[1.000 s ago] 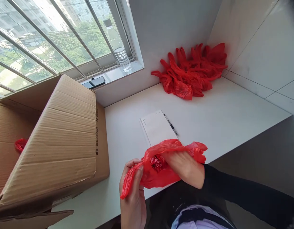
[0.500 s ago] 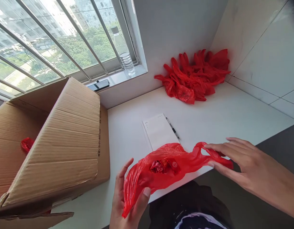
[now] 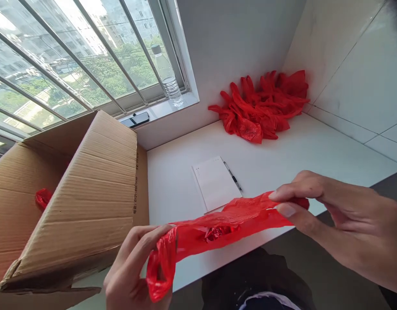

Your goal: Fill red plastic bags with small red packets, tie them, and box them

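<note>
From my feed I can't fully make out the shiny red-wrapped items [image 3: 216, 233], because the folds of the red bag [image 3: 246, 211] cover most of them. The left hand [image 3: 133, 262] grips one end with fingers close together, its thumb largely hidden behind the drooping handle loop. The right hand [image 3: 343, 219] pinches the other end between thumb and forefinger; its remaining fingers are mostly out of sight. The bag stretches lengthwise between them above the table's near edge, its right end farther off, its slack mouth gaping toward me. It hides part of the near edge of the notebook [image 3: 216, 181], beside a pen [image 3: 233, 176]. The white table [image 3: 172, 181] meets a tiled wall [image 3: 349, 82]. The cardboard box [image 3: 88, 185], left, runs out of view, below a barred window [image 3: 98, 56].
</note>
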### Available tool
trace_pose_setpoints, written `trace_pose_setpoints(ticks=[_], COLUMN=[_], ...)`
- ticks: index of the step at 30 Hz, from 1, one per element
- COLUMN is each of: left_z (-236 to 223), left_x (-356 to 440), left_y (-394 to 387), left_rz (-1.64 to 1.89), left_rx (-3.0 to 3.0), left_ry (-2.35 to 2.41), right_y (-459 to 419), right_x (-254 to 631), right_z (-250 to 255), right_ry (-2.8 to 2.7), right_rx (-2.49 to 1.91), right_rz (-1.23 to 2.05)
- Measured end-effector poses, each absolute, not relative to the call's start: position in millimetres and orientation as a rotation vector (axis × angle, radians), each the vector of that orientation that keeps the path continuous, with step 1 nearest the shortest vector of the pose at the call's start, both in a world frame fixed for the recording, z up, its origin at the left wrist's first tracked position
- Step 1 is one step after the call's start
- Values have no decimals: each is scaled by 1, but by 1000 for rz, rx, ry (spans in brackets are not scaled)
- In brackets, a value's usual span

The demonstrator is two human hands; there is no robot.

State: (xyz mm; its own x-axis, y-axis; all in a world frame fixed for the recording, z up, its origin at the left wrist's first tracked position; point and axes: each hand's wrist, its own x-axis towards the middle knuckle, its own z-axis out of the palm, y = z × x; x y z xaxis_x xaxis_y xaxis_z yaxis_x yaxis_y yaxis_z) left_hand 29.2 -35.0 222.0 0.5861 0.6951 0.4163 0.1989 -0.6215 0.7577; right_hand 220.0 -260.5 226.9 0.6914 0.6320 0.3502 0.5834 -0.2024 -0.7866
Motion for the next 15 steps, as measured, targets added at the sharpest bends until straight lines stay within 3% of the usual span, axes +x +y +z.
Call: trace_pose_setpoints(ticks=[4,10,15], left_z=[218,212,208], left_x=[43,75,77], left_y=[-37,-64,-57], left_rz=[953,541,283], left_rx=[2140,1730,1485], left_ry=[627,523,504], right_y=[-247,-201,-187], right_x=[214,192,207], right_z=[227,230,227], right_ry=[-1136,-1367,-1234], right_rx=[-1789,-1670,-1580], right_rz=[173,151,238])
